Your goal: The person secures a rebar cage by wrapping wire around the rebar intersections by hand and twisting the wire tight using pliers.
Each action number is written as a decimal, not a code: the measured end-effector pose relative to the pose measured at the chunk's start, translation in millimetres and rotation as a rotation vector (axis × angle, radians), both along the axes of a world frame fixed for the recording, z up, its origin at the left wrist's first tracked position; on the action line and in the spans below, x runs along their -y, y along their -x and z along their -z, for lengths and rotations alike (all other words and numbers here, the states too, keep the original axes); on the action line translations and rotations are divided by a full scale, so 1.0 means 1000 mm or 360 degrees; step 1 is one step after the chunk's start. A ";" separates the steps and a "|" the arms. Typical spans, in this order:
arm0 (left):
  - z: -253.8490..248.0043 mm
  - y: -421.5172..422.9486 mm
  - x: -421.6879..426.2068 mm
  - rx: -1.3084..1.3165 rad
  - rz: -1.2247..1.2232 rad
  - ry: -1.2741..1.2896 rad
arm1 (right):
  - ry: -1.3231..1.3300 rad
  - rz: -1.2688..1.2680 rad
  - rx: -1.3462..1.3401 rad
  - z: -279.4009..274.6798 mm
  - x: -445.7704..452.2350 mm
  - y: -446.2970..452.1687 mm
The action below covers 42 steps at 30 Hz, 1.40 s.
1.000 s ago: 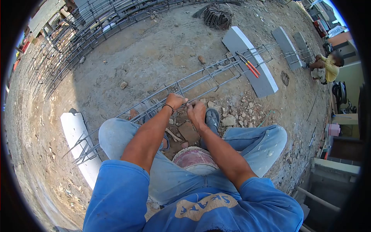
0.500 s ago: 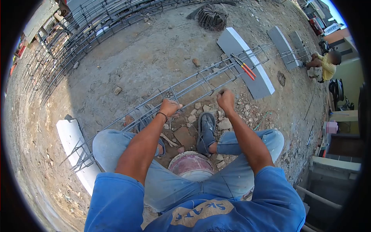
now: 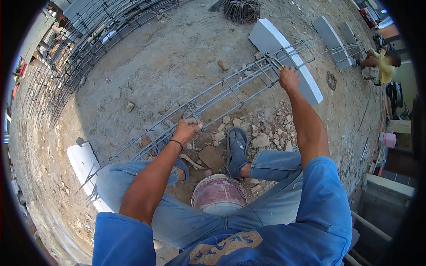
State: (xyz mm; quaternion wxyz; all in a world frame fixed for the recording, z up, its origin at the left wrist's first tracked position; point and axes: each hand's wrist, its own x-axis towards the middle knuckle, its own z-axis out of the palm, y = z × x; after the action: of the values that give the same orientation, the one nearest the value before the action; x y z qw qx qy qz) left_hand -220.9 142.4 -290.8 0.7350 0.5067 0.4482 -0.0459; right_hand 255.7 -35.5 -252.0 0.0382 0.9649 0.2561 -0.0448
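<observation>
A long rebar cage (image 3: 229,91) runs diagonally in front of me, resting on a white block (image 3: 83,165) at the lower left and a grey block (image 3: 271,39) at the upper right. My left hand (image 3: 186,130) has its fingers closed around something at the near bar of the cage, too small to make out. Farther right, my right hand (image 3: 289,79) is closed on the pliers (image 3: 276,61), whose red handles are mostly covered by the hand. The jaws of the pliers lie over the cage's end near the grey block.
A bucket (image 3: 219,195) stands between my legs, with broken stones (image 3: 261,140) beyond my right foot. More rebar cages (image 3: 88,37) lie at the upper left, and a bundle of bent bars (image 3: 242,10) at the top. Another person (image 3: 385,66) sits at the far right.
My right hand has left the spot beside my left hand, reached up and right, and taken hold of the pliers. My left hand has shifted slightly left along the cage.
</observation>
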 end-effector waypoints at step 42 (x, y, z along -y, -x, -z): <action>0.022 -0.008 -0.002 -0.0124 0.0365 -0.0741 | -0.0512 0.0175 -0.2226 -0.022 0.068 0.380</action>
State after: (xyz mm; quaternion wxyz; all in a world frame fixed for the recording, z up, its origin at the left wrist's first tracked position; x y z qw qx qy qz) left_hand -213.1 144.6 -313.2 0.5709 0.7075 0.4142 -0.0441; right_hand -124.3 -103.8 -230.0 -0.2798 0.7154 0.1751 -0.6158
